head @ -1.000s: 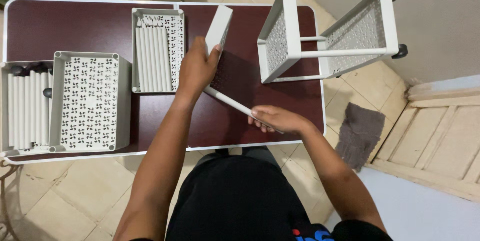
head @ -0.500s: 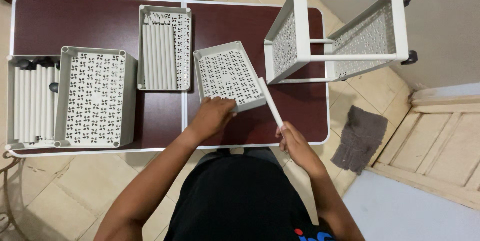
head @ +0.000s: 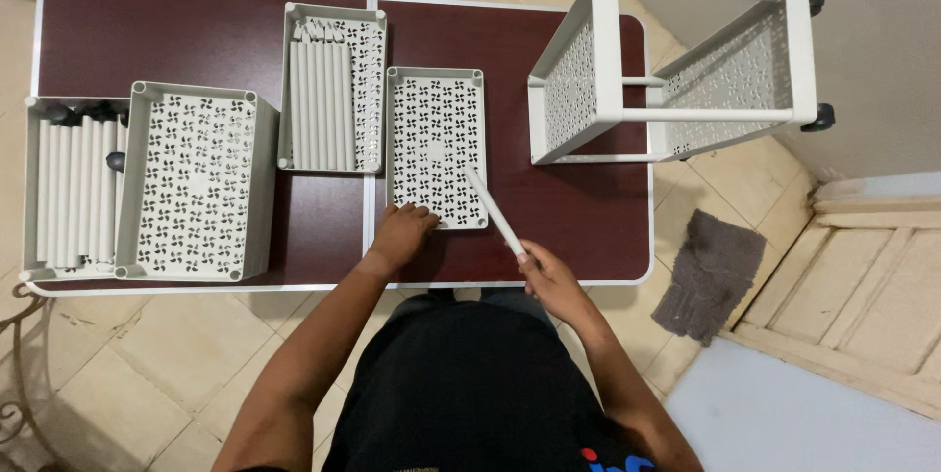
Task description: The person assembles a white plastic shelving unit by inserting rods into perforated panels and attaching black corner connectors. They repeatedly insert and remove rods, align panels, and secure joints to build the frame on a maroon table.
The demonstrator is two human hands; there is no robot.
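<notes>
The white perforated plastic tray, upright 1 second ago, is now laid flat under the left hand; the white plastic tube is pinched by the right hand, its far end over the tray.

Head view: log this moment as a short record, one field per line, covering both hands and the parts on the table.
Left hand: rests on the near edge of the flat tray.
Right hand: grips a white tube whose far end lies over the flat tray.
Table: dark red with a pale rim.
Tube tray: filled with white tubes, left of the flat tray.
Stacked trays: at the left end.
Cart: lies on its side, overhanging the right end.
</notes>
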